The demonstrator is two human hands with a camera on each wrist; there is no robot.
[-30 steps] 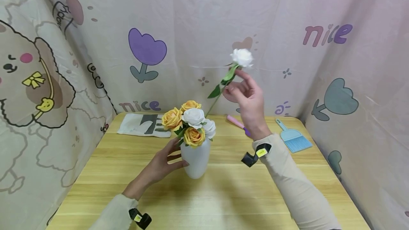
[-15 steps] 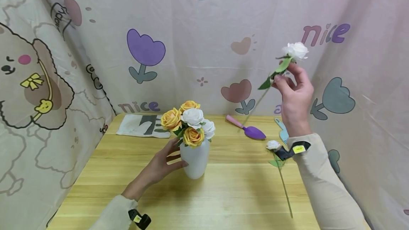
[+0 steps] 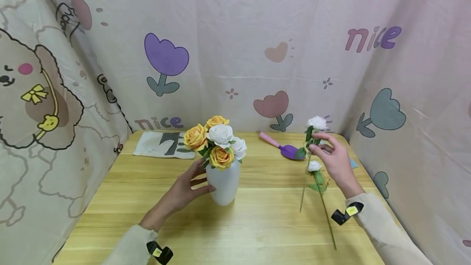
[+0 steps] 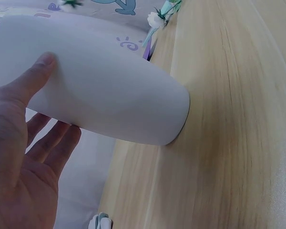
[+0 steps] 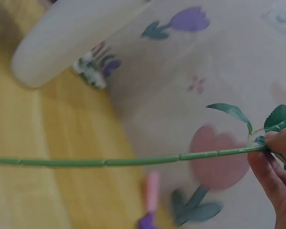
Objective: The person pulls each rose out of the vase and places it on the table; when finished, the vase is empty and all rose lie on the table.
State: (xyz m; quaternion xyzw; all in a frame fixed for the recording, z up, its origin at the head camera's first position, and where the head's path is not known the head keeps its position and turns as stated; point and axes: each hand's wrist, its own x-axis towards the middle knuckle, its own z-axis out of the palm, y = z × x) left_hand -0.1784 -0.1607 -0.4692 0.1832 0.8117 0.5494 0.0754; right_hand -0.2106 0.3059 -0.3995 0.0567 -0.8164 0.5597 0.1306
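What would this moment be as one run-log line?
left hand: holds vase | right hand: pinches white rose | in vase: yellow roses, white roses | on table: loose rose, trowel, cloth

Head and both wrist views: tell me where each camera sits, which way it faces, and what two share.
Head: worn on the head, facing forward and down at the table; both sleeves, left grip and right grip show.
Left wrist: on that wrist, facing the white vase; left grip at the left edge.
Right wrist: on that wrist, facing across the green rose stem toward the printed backdrop; right grip at the right edge.
Head and right wrist both show the pink-handled trowel.
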